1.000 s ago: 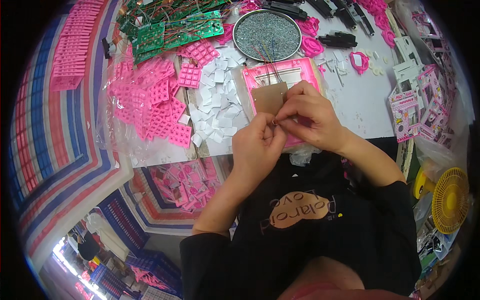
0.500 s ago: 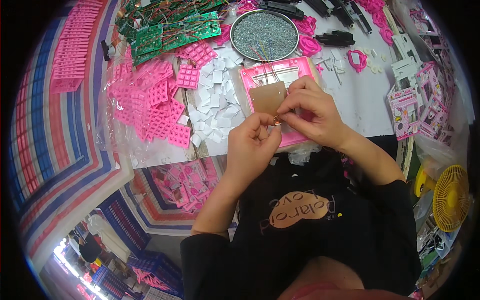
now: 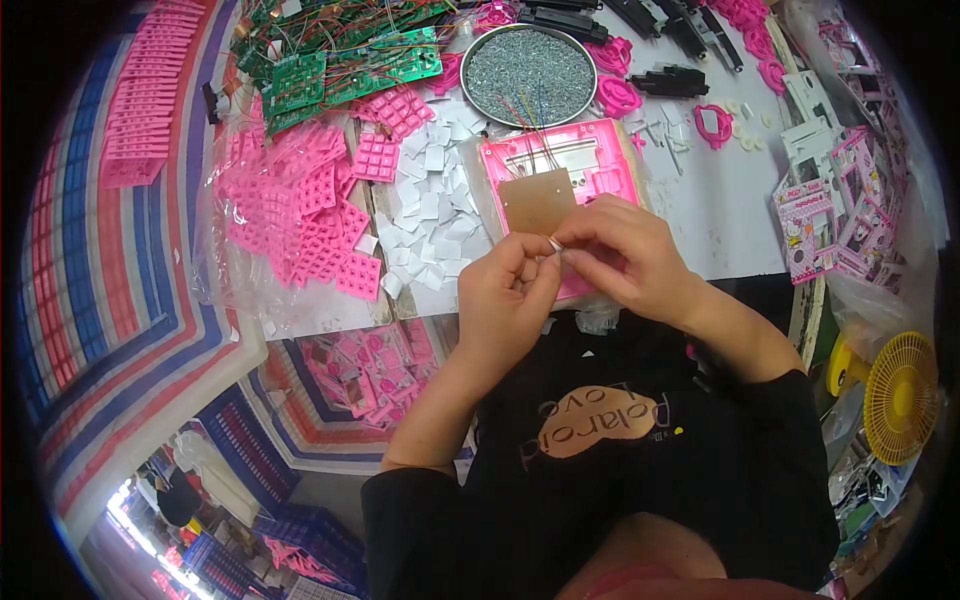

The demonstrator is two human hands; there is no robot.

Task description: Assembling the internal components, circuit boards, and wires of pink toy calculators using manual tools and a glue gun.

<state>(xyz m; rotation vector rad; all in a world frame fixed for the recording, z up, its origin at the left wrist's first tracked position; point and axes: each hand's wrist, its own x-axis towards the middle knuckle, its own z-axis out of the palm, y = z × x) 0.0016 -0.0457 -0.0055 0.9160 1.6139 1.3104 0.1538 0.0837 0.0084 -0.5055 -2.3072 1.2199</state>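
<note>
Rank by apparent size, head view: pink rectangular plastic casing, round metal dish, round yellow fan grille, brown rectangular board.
1. Pink rectangular plastic casing, partly covered
2. Round metal dish and round yellow fan grille: similar lengths, grille near bent picture edge; not ranked
3. Brown rectangular board

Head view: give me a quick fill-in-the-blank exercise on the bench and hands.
1. The left hand and right hand meet close to a flat board colored ____.
2. In this view, that board overlaps a plastic case colored ____.
3. The dish holding small metal pieces is ____ in outline.
4. Loose squares between the keypads and the case are ____.

Missing words: brown; pink; round; white.
</note>
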